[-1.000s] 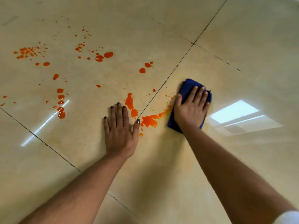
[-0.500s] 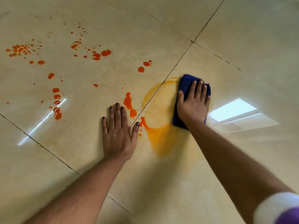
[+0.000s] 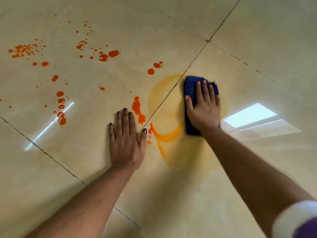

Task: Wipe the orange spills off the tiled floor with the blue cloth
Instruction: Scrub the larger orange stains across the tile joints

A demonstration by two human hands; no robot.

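My right hand (image 3: 205, 107) presses flat on a folded blue cloth (image 3: 189, 86) on the glossy beige tiled floor (image 3: 171, 194). A pale orange smear (image 3: 164, 133) loops around the left of the cloth, across a grout line. My left hand (image 3: 127, 140) lies flat on the floor, fingers spread, holding nothing. Just beyond its fingertips sits a thick orange blot (image 3: 138, 109). More orange drops (image 3: 106, 55) and splatter (image 3: 22, 50) lie farther left and back, and a chain of blots (image 3: 60, 109) sits at the left.
Dark grout lines (image 3: 193, 63) cross the floor diagonally. A bright window reflection (image 3: 248, 115) lies right of the cloth, and a thin light streak (image 3: 49, 124) at the left. A white and purple sleeve (image 3: 298, 220) shows at the lower right.
My right hand has swept the cloth through the orange puddle and up and away, leaving a pale ring of smear. My left hand has stayed planted.
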